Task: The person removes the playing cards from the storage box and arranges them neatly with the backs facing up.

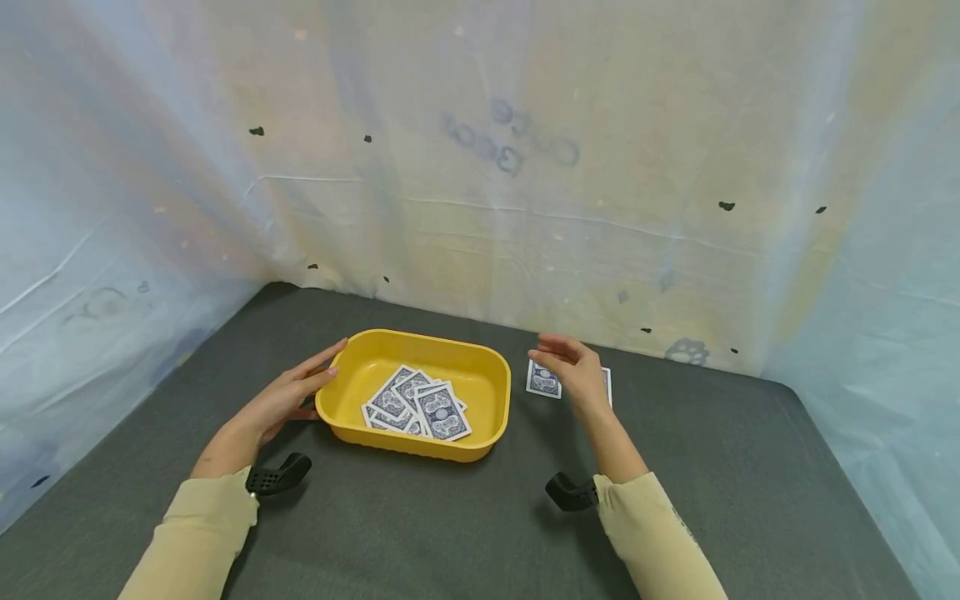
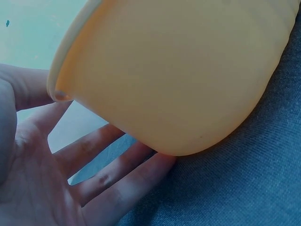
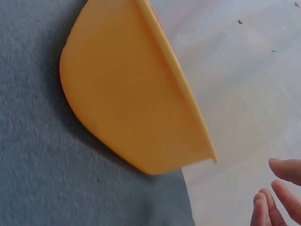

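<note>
A yellow plastic tub [image 1: 487, 392] with rounded corners sits on the dark table. Several playing cards [image 1: 442, 412] lie overlapped inside it, blue-patterned backs up. At the tub's left end is my left hand [image 1: 288, 396]; its thumb meets the rim, and its spread, mostly straight fingers [image 2: 117, 181] touch the outer wall. Right of the tub, my right hand [image 1: 573, 371] is over the table among more cards, fingers slightly bent and nothing visible between them. One card [image 1: 543, 381] shows beside its fingertips; another card [image 1: 608, 385] is mostly hidden behind the hand.
The dark grey cloth-covered table [image 1: 435, 525] ends at a pale, translucent sheet [image 1: 525, 250] along the back and sides. Each wrist carries a black camera mount, one on the left [image 1: 279, 475] and one on the right [image 1: 572, 493].
</note>
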The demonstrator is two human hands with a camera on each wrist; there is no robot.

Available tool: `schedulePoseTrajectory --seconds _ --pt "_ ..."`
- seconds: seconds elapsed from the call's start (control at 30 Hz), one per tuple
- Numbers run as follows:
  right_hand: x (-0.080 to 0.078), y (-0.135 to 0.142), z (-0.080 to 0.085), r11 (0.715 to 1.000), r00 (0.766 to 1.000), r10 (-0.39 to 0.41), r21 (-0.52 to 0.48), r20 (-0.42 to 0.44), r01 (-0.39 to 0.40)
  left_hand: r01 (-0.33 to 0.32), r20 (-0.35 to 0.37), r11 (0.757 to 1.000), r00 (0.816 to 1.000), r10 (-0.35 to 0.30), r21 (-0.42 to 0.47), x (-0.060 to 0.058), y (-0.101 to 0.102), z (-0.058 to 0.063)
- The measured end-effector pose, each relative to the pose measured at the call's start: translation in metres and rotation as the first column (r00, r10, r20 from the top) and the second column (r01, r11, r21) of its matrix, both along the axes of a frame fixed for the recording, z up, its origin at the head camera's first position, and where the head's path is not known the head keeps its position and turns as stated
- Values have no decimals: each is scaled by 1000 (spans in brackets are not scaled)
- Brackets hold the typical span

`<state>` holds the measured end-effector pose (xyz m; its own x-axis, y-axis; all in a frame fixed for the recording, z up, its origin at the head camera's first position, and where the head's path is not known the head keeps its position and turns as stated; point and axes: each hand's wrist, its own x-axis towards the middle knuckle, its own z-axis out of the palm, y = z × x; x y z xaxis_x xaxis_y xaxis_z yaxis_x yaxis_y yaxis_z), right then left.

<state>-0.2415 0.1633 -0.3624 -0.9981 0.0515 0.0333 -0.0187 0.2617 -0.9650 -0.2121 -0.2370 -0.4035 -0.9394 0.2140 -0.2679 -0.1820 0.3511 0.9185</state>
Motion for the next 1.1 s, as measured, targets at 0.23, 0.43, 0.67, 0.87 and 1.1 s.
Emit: schedulePoseTrajectory --seconds 0.23,0.43,0.67,0.87,1.1 --pt "5 -11 3 999 999 38 5 -14 -38 -5 7 1000 1000 5 3 0 0 -1" --pt "8 -21 3 998 998 62 3 -33 -62 -6 7 1000 1000 6 -5 -1 1 -1" --pt "14 -34 2 994 993 110 -3 -34 -110 1 3 1000 1000 -1 8 0 2 -1" --pt "18 -43 4 988 987 156 24 -38 -155 -7 7 1000 1000 7 6 0 1 -1" --pt "20 -55 5 962 968 248 130 -48 -240 -17 3 1000 1000 17 -1 0 2 -1"
